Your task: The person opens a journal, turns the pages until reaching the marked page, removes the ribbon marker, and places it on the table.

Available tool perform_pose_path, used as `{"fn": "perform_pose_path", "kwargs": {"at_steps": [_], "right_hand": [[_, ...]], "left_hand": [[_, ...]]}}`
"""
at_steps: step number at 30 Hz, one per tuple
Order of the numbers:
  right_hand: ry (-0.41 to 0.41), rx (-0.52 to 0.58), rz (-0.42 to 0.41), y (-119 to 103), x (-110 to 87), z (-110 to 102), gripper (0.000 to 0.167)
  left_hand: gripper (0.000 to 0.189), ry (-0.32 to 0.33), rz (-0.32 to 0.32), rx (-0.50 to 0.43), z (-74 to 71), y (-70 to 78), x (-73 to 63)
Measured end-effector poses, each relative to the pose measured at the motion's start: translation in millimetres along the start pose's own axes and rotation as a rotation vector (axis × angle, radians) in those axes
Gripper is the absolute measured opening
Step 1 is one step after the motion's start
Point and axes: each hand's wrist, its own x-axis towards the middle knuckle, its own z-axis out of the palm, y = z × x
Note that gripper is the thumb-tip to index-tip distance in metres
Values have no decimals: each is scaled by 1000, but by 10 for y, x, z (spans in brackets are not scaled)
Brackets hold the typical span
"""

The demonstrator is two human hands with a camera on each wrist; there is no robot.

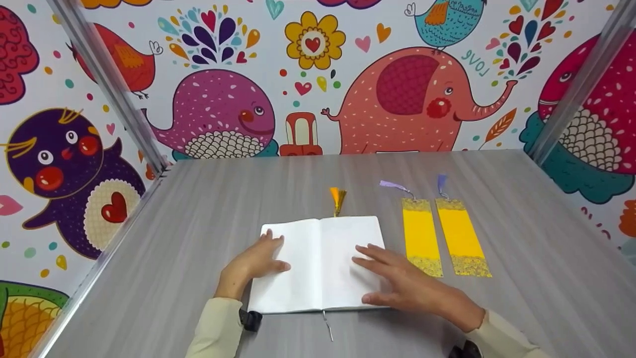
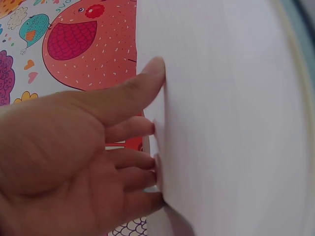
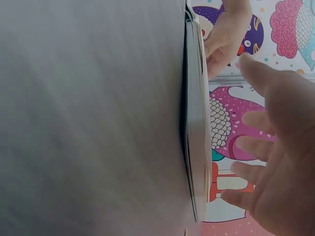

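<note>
A notebook (image 1: pixel 348 263) lies spread on the table with blank white pages up. My left hand (image 1: pixel 256 261) rests its fingertips on the left page; in the left wrist view the thumb and fingers (image 2: pixel 130 130) touch the paper, extended. Over the right page's outer edge hovers my right hand (image 1: pixel 402 281), fingers spread. The right wrist view shows that hand (image 3: pixel 280 147) apart from the notebook's page edges (image 3: pixel 197 123), holding nothing. An orange and brown tassel (image 1: pixel 338 199) sticks out at the notebook's top, and a thin ribbon (image 1: pixel 328 325) hangs from its bottom.
Right of the notebook lie two yellow bookmarks (image 1: pixel 422 236) (image 1: pixel 462 236) with glittery gold ends and purple tassels (image 1: pixel 396 186). The grey wood-grain table (image 1: pixel 198 209) meets cartoon-printed walls (image 1: pixel 308 99) at the back and sides. Metal posts (image 1: pixel 117 94) stand in the corners.
</note>
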Motion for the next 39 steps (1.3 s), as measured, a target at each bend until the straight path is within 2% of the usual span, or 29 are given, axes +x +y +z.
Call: {"fn": "perform_pose_path", "kwargs": {"at_steps": [5,11,19,26,34,39], "right_hand": [[-100,-28,-18,-29,2,13,83],[-225,10,64,-63,18,4,81],[-227,-33,27,-76,55,-79,72],[-240,-26,-2,-55,61,-138,59],[-229,-31,-46,-40,28,-171,48],[-225,-9,-23,-12,20,-169,47]], "left_hand": [[74,-15,-18,1,0,6,1],[74,-9,-22,2,12,6,-4],[73,-7,0,2,9,-1,3],[73,-4,9,9,-4,-2,1],[74,5,-14,1,1,1,-3],[74,6,-16,-1,2,8,-2]]}}
